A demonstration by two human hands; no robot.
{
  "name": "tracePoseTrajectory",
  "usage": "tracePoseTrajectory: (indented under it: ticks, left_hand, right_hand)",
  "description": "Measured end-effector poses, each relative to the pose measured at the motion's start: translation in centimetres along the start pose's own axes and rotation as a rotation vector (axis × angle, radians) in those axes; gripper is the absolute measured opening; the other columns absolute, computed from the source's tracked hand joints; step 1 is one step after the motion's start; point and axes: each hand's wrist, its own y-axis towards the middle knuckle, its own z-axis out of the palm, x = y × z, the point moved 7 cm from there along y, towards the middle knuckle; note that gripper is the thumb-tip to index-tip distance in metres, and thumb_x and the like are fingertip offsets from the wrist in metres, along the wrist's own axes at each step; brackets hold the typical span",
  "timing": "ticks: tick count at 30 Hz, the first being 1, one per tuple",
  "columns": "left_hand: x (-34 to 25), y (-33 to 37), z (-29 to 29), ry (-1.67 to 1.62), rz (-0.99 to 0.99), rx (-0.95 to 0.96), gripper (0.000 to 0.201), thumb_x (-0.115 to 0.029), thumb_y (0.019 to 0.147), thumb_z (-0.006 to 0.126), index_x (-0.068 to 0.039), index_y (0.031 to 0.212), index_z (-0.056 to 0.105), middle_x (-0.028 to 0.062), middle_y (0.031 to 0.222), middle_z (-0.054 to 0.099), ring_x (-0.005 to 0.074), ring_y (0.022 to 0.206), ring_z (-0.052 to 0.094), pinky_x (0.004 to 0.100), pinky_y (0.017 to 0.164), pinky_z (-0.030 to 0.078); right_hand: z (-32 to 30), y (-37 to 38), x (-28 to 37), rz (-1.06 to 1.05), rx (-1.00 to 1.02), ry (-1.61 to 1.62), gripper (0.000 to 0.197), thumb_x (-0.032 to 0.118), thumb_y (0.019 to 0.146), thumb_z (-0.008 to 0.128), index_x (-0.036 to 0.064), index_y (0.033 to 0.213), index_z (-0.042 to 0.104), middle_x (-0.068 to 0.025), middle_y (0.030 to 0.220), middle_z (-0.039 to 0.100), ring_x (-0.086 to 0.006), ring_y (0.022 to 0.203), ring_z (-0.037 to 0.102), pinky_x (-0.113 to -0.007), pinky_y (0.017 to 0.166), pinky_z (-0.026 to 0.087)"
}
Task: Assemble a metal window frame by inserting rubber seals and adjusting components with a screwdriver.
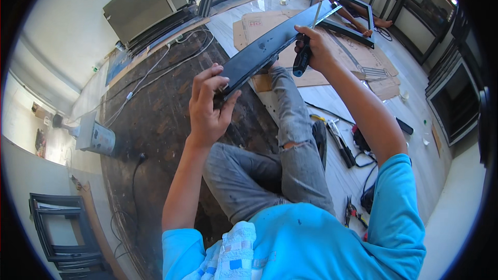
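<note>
A long dark aluminium profile [275, 42] slants up and to the right in front of me, its far end near a frame on the floor. My left hand [207, 105] grips its near end, fingers over the top and thumb beneath. My right hand [317, 49] is closed round a screwdriver [301, 63] with a dark handle and blue end; its thin shaft points up past the profile. That hand is against or very near the profile's right edge; exact contact is hard to tell.
Flattened cardboard [350, 62] lies ahead, with a dark frame [369, 23] beside another person's legs. Right of my legs are a riveter-like tool [340, 142] and pliers [351, 210]. A bucket [98, 137] and cables [140, 91] are at left. Frames lean along the right wall.
</note>
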Motion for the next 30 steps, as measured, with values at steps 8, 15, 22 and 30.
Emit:
tracePoseTrajectory:
  ticks: [8, 15, 22, 30]
  left_hand:
    - [-2.1, -3.3, -0.8, -0.151, -0.023, 0.052, 0.031, -0.001, 0.082, 0.082, -0.005, 0.102, 0.058, 0.0144, 0.117, 0.067, 0.0399, 0.127, 0.062, 0.0456, 0.1, 0.053]
    - [-4.5, -1.8, 0.1, -0.03, 0.105, 0.197, 0.037, 0.002, 0.08, 0.083, -0.005, 0.103, 0.056, 0.014, 0.119, 0.066, 0.0356, 0.13, 0.061, 0.0413, 0.102, 0.052]
    - [-1.2, 0.6, -1.5, -0.06, -0.04, 0.186, 0.035, -0.001, 0.083, 0.081, -0.004, 0.105, 0.055, 0.0132, 0.116, 0.066, 0.031, 0.124, 0.063, 0.0377, 0.102, 0.05]
    - [1.6, 2.7, -1.7, 0.004, -0.088, 0.24, 0.035, -0.001, 0.085, 0.081, -0.004, 0.107, 0.054, 0.0106, 0.117, 0.064, 0.0191, 0.11, 0.063, 0.0325, 0.101, 0.051]
  right_hand:
    - [-3.7, -8.0, -0.4, -0.01, -0.088, -0.099, 0.027, 0.03, 0.087, 0.079, 0.0131, 0.083, 0.058, -0.0005, 0.065, 0.05, -0.0139, 0.059, 0.05, -0.031, 0.059, 0.044]
    - [-4.8, -7.9, 1.9, -0.029, -0.003, -0.157, 0.025, 0.028, 0.088, 0.078, 0.0132, 0.082, 0.059, -0.0001, 0.064, 0.052, -0.0132, 0.054, 0.049, -0.028, 0.053, 0.044]
    - [-1.9, -5.1, 3.0, 0.074, 0.054, -0.237, 0.027, 0.027, 0.085, 0.082, 0.0103, 0.086, 0.06, 0.0008, 0.068, 0.053, -0.0111, 0.057, 0.053, -0.027, 0.054, 0.049]
    - [0.0, -2.9, 3.1, 0.037, 0.059, -0.202, 0.027, 0.026, 0.085, 0.081, 0.0088, 0.087, 0.061, -0.0004, 0.07, 0.053, -0.0097, 0.057, 0.053, -0.027, 0.055, 0.054]
